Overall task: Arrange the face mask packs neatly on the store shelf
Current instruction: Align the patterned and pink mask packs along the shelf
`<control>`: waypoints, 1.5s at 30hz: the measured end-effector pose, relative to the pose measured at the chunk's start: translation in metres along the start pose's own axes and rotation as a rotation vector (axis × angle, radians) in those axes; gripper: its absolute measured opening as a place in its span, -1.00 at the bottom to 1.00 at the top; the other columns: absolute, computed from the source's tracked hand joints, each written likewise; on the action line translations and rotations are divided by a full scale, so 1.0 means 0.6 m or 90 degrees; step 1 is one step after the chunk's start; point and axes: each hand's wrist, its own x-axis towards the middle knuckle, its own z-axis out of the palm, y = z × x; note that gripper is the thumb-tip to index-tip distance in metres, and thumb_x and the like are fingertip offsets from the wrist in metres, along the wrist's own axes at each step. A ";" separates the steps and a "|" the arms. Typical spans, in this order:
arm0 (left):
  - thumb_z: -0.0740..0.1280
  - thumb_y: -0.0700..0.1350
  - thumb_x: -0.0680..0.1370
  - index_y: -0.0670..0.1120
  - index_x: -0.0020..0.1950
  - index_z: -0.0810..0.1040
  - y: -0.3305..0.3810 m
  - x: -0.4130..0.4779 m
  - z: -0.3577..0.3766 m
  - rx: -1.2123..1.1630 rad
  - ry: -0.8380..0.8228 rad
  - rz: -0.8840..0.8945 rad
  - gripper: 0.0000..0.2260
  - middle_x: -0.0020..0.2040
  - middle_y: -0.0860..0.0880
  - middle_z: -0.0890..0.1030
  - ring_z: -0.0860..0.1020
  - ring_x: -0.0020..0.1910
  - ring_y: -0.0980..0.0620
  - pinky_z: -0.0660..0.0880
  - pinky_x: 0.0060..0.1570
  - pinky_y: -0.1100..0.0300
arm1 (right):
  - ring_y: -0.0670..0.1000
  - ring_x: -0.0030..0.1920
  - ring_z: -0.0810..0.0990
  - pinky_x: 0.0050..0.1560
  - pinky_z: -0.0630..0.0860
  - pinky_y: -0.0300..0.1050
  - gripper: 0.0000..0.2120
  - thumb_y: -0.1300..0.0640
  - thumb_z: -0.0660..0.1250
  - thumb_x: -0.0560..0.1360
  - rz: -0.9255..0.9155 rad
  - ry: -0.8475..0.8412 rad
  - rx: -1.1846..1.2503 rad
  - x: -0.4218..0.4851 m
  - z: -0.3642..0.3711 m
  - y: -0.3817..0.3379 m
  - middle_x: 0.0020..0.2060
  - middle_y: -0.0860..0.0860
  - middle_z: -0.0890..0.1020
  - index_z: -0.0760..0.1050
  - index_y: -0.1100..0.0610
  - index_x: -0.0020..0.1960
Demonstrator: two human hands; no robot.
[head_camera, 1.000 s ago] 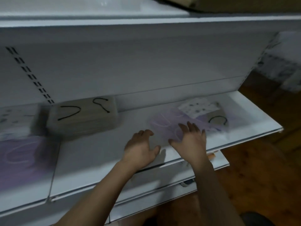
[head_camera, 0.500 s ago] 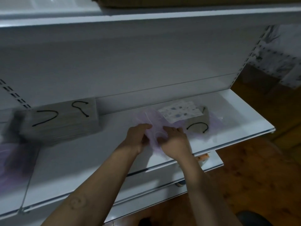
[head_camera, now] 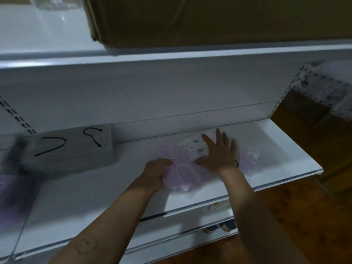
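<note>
The left hand (head_camera: 157,173) is gripping the purple mask pack (head_camera: 182,175) by its left edge while the right hand (head_camera: 219,154), fingers spread flat, is pressing the pile down near the shelf's (head_camera: 276,149) right end, probably steadying it for squaring.

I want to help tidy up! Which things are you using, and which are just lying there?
For the job:
purple mask pack, gripped by the left hand
patterned mask pack, under the flat right hand
grey mask stack
shelf

Just lying about:
cardboard box up top
wooden floor
</note>
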 end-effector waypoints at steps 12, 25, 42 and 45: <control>0.47 -0.23 0.14 -0.41 0.18 0.52 -0.023 0.012 -0.021 0.022 -0.042 0.093 -0.37 0.14 -0.34 0.61 0.62 0.08 -0.27 0.55 0.14 -0.19 | 0.21 0.14 0.50 0.14 0.37 0.06 -0.60 -0.03 0.07 0.59 -0.030 0.160 -0.104 0.050 0.000 -0.013 0.10 0.15 0.55 0.56 0.14 0.19; 0.22 0.28 0.54 -0.24 0.16 0.65 0.085 -0.135 -0.211 -0.271 -0.331 -0.122 -0.40 0.16 -0.27 0.60 0.62 0.04 -0.20 0.54 0.09 -0.09 | 0.13 0.13 0.50 0.15 0.42 0.01 -0.60 0.39 0.38 0.34 -0.584 0.508 0.135 -0.121 -0.016 -0.211 0.06 0.18 0.64 0.66 0.09 0.12; 0.42 -0.17 0.49 -0.05 0.17 0.55 0.035 -0.160 -0.406 0.247 0.092 0.527 -0.75 0.03 0.16 0.67 0.62 0.05 0.19 0.53 0.03 0.28 | -0.10 0.00 0.65 0.00 0.58 -0.17 -0.64 0.37 0.40 0.46 -0.238 -0.047 0.796 -0.199 0.081 -0.466 -0.04 -0.07 0.69 0.53 -0.04 0.08; 0.40 -0.21 0.49 -0.09 0.11 0.53 0.006 -0.155 -0.415 0.262 0.124 0.538 -0.79 -0.04 0.29 0.63 0.60 -0.02 0.28 0.46 -0.04 0.44 | -0.06 0.05 0.65 0.08 0.55 -0.16 -0.65 0.39 0.43 0.44 -0.214 -0.057 0.797 -0.216 0.107 -0.467 -0.01 -0.04 0.68 0.54 0.03 0.10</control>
